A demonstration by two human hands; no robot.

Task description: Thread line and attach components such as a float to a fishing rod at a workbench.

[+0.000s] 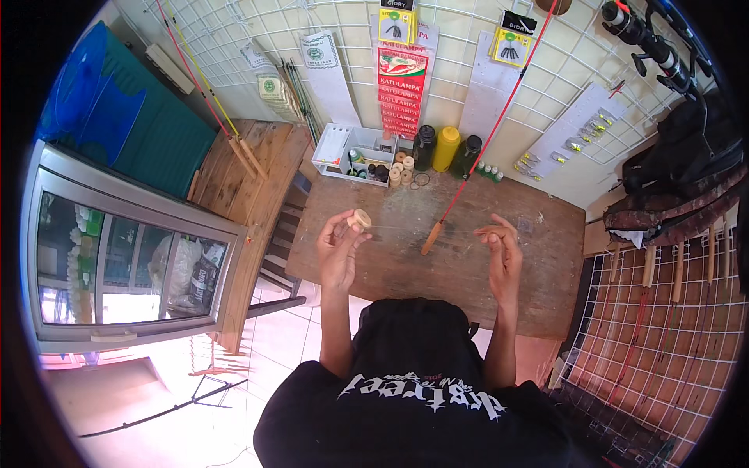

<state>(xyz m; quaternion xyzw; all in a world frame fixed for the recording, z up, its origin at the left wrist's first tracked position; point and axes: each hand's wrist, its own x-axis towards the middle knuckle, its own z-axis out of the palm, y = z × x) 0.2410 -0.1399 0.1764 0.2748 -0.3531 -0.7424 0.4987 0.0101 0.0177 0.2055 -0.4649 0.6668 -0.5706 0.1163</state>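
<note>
Black shirt (pixel 351 421) with pale lettering, worn by the person, is filling the lower foreground. Left hand (pixel 341 243): pinching one pale round spool (pixel 360 219) between thumb and fingers, just above the worktop (pixel 530 304). Right hand (pixel 503 249): well apart from the left, fingers bending toward the thumb and pinching a thin line (pixel 425 228), which is running straight across from the spool. Red rod (pixel 494 122) with wooden handle: slanting up and away between the hands, the line passing across its handle in this view; contact cannot be told. Far edge of the worktop: a white organizer (pixel 331 148) is holding small items; several pale spools (pixel 395 179) are standing beside it; one yellow bottle (pixel 445 150) is standing between two dark bottles (pixel 424 150). White wire grid (pixel 359 48), behind: carded packets (pixel 402 86) are hanging from it.
</note>
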